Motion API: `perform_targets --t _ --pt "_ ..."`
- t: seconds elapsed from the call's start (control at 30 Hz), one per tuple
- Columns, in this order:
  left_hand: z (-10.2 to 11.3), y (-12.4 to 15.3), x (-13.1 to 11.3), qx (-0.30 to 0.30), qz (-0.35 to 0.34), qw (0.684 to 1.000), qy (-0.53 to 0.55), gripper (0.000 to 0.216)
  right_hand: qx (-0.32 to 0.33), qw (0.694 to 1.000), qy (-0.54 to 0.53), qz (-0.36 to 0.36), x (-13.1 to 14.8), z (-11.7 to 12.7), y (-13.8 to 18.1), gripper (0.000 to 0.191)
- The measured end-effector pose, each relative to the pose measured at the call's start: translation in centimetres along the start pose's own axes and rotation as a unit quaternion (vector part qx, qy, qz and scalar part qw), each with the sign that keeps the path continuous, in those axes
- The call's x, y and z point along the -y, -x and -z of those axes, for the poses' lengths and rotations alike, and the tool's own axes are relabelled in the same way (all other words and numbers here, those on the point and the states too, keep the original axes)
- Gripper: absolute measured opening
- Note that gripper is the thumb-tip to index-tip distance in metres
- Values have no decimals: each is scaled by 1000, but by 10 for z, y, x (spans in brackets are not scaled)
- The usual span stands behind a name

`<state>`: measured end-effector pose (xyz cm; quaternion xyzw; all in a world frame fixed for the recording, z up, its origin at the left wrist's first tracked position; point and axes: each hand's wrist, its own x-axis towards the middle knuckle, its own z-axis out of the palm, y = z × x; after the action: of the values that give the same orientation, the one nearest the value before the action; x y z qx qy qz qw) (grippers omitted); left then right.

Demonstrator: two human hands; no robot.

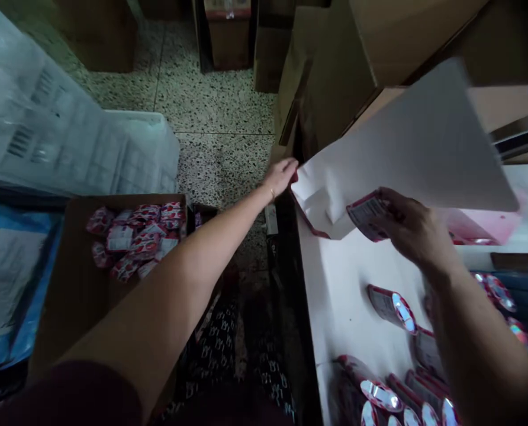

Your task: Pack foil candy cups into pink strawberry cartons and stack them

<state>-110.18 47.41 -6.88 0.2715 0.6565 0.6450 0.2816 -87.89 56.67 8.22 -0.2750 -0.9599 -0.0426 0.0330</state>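
My left hand (282,175) reaches far out, fingers closed on the near left edge of an open paperboard box (324,207). The box is white inside with a reddish rim, and its large white flap (424,136) stands up over the table. My right hand (412,228) grips a pink packet (370,214) with a printed label, held at the box's open mouth. Below this hand, a similar packet (390,307) with a shiny oval end lies on the white table (335,284). Several more packets (383,393) are grouped at the table's near edge, partly behind my right forearm.
At left, an open brown carton (64,278) holds several red-and-white packets (135,239). Plastic-wrapped white stacks (68,130) and a white bin (164,139) stand behind it. Large cardboard boxes (335,71) rise beyond the table. Speckled floor (219,160) shows between.
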Motion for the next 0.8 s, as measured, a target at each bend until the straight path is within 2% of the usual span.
perform_targets --t 0.1,0.17,0.2,0.27,0.33,0.37,0.43,0.5,0.57,0.63,0.67,0.7,0.73,0.8 --pt "-44 28 8 38 -17 998 45 49 -70 997 -13 6 -2 -3 4 52" --pt "-57 52 20 10 -29 995 91 53 -73 997 28 15 -9 -17 -5 51" --pt "-55 63 28 -16 -35 993 114 52 -61 996 56 15 -15 -27 -11 50" --pt "-34 88 44 -73 -36 988 133 49 -25 994 101 15 -26 -49 -21 46" --pt "4 122 58 -121 -24 988 95 46 -11 994 106 25 -28 -65 -22 43" --pt "26 144 63 -140 -10 988 57 45 -26 995 87 33 -21 -69 -18 42" --pt "63 201 66 -199 39 979 -34 41 -86 995 2 53 10 -74 -4 38" --pt "79 271 64 -227 116 960 -114 37 -135 980 -129 71 59 -85 20 35" --pt "71 345 64 -166 209 951 -154 30 -71 960 -255 96 111 -115 52 35" --pt "45 410 72 -22 280 951 -126 27 131 945 -284 93 151 -166 88 34" --pt "30 436 82 58 301 945 -111 26 259 929 -258 49 164 -198 107 33" --pt "16 456 95 96 319 937 -109 25 398 892 -214 0 171 -232 125 32" --pt "5 471 112 92 350 924 -123 23 451 871 -197 -18 174 -266 141 28" --pt "-9 483 154 59 392 902 -169 22 508 843 -167 -51 169 -332 168 22"
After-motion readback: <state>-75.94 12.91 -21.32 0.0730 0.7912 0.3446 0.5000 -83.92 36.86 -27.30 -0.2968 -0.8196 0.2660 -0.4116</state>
